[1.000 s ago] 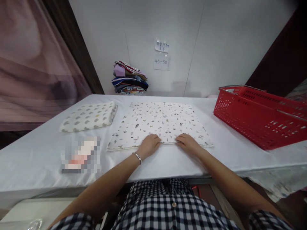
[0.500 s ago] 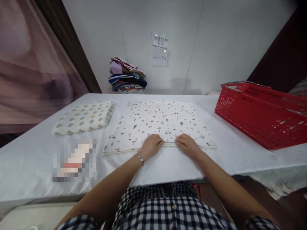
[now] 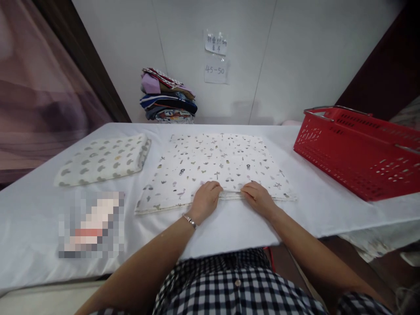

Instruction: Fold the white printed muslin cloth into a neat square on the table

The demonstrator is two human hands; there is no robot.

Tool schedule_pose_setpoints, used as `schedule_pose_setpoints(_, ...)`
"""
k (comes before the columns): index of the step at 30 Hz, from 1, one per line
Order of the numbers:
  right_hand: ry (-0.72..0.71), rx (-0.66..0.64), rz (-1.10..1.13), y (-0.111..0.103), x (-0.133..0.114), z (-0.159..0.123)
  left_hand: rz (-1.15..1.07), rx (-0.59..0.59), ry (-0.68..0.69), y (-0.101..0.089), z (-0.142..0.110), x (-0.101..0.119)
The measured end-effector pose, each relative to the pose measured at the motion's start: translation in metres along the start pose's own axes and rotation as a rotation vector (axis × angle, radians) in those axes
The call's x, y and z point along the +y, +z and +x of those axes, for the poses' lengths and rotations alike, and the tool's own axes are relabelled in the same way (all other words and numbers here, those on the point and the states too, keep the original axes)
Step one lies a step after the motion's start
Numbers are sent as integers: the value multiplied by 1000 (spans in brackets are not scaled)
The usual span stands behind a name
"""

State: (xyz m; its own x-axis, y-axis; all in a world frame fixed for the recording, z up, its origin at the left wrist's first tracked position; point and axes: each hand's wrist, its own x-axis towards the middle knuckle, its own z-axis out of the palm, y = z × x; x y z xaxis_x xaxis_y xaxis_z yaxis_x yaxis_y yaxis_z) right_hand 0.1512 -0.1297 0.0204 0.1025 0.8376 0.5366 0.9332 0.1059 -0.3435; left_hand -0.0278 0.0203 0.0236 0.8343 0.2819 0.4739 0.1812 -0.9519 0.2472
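We find the rectangular, layered white printed cloth [image 3: 210, 164] spread on the smooth, satiny surface [image 3: 226, 227], its near edge pinched in both the left hand [image 3: 206, 200] and the right hand [image 3: 259, 199], with a thicker folded grey-patterned cloth [image 3: 105, 158] apart at left and a rigid, perforated red basket [image 3: 357, 153] at right.

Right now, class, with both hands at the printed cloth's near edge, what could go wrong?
First, the left hand and right hand hold the printed cloth near the middle of its near edge, so its outer corners might sag if lifted. Second, that edge shows more than one layer, so one might slip out of line.
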Motion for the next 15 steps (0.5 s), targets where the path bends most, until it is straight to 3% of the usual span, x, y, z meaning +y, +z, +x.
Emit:
schedule_pose_setpoints(4, 7, -18, -10, 0, 0, 0, 62, -85, 94, 0, 1, 6)
schedule_pose_setpoints(8, 4, -25, -9, 2, 0, 1, 59, -148, 101, 0, 2, 9)
schedule_pose_setpoints(15, 11, -33, -6, 3, 0, 0, 37, -123, 77, 6, 10, 11)
